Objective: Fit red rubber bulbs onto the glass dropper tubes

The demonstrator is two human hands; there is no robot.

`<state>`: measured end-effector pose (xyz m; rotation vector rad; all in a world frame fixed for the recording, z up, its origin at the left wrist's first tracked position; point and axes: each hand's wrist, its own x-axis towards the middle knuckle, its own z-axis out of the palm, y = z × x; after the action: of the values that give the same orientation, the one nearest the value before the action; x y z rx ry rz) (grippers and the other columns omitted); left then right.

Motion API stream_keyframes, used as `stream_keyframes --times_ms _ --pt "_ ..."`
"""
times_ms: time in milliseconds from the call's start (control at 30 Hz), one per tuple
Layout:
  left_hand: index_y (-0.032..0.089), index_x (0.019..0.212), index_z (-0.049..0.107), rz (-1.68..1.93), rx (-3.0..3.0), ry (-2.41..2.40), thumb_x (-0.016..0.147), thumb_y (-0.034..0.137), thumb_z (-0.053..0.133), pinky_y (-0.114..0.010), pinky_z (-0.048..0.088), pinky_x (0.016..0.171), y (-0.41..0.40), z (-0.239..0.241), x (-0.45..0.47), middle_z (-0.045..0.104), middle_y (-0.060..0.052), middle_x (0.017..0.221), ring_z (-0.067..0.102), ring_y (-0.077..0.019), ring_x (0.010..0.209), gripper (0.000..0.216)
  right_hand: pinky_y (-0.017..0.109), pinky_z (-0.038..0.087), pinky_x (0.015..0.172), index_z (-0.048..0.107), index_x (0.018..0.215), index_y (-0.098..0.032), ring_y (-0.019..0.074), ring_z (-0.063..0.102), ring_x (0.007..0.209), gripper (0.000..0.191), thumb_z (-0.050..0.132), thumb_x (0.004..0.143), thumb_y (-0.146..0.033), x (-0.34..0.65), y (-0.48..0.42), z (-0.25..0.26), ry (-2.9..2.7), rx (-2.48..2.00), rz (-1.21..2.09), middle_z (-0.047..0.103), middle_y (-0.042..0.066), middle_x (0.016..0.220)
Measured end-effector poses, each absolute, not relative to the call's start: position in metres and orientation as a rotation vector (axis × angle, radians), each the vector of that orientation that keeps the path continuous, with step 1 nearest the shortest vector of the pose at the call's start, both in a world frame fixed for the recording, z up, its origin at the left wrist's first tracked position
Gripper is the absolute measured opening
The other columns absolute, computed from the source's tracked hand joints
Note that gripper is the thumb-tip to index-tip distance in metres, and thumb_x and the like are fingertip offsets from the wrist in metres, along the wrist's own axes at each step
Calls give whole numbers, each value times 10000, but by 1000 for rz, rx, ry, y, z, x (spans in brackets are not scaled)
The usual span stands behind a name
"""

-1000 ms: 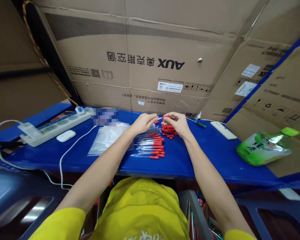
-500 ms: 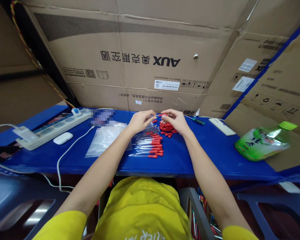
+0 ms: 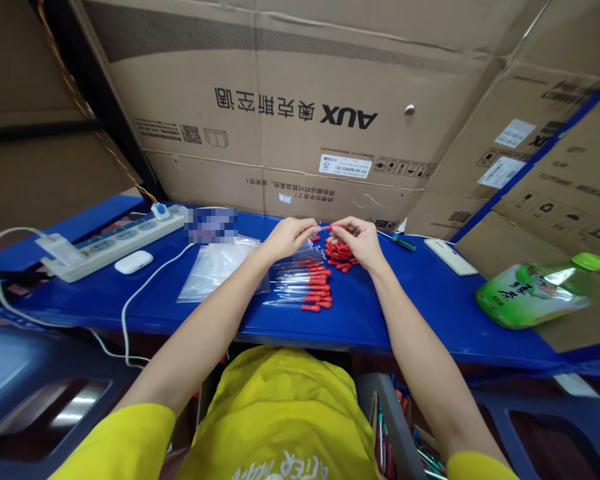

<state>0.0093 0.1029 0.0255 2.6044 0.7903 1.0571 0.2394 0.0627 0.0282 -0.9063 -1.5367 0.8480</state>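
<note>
- Backdrop: flattened cardboard, printed AUX (image 3: pixel 300 60), standing behind a blue table (image 3: pixel 360 327).
- Tube (image 3: pixel 321 229), clear, thin: spanning the gap between the hands above the table; probably light, stiff, smooth and breakable — likely favouring a gentle hold near its end, without bending.
- Red bulb (image 3: pixel 335 227), single: sitting in line with the tube at the right fingertips; looking soft and grippy, best squeezed round its neck. Depth of fit: cannot tell.
- Left hand (image 3: pixel 291 238): closing thumb and fingertips on the tube.
- Right hand (image 3: pixel 359 242): pinching the red bulb, thumb against fingers, remaining fingers curling.
- Loose red bulbs (image 3: pixel 340 251): heaping just below the right hand.
- Bare tubes (image 3: pixel 309 252): lying beneath the left hand.
- Bulb-ended tubes (image 3: pixel 317 291): lying nearer the body, red ends pointing right.
- Outlying — plastic bag (image 3: pixel 207 275) resting left; screwdriver (image 3: pixel 404 243), phone (image 3: pixel 450 257) and green bottle (image 3: pixel 527 293) lying right.
</note>
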Motion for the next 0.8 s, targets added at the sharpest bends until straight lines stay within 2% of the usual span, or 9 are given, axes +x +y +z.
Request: stream_keyframes --times_ms 800 --pt "168 876 690 1093 2569 750 1093 455 450 -263 343 650 99 30 13 649 -17 696 527 -129 604 432 379 686 752 783 914 -216 239 804 740 462 892 741 -630 234 61 29 -1477 -894 833 808 49 783"
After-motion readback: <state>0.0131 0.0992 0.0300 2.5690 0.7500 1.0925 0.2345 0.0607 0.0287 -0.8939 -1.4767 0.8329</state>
